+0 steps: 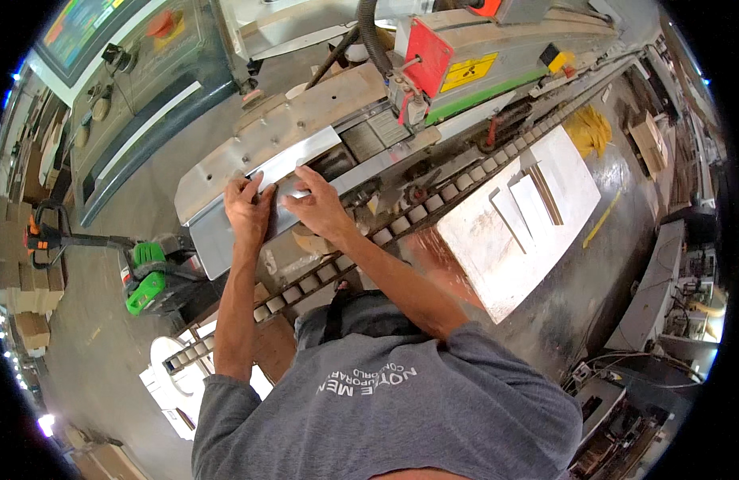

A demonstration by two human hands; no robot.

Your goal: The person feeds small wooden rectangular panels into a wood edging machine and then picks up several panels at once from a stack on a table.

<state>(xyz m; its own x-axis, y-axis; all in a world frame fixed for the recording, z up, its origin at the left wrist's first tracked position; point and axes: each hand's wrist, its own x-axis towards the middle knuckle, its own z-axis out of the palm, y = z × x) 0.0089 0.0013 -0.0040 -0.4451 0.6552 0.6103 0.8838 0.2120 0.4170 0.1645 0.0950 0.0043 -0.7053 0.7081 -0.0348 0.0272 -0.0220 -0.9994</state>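
Both my hands are at the left end of a long machine bed. My left hand has bent fingers closed at the near edge of a shiny pale strip; its fingertips touch the strip. Just to the right, my right hand is curled, with the index finger at the strip's edge and the thumb lower down. Whatever lies between its fingers is hidden. A dark slot opens in the bed beyond the right fingers. Below the left wrist, a smooth grey metal plate forms the bed's end.
A row of rollers runs along the machine's near side. White panels and strips lie on a white-topped stack at right. The machine's red guard rises beyond the bed. A green-and-black handled machine stands at left.
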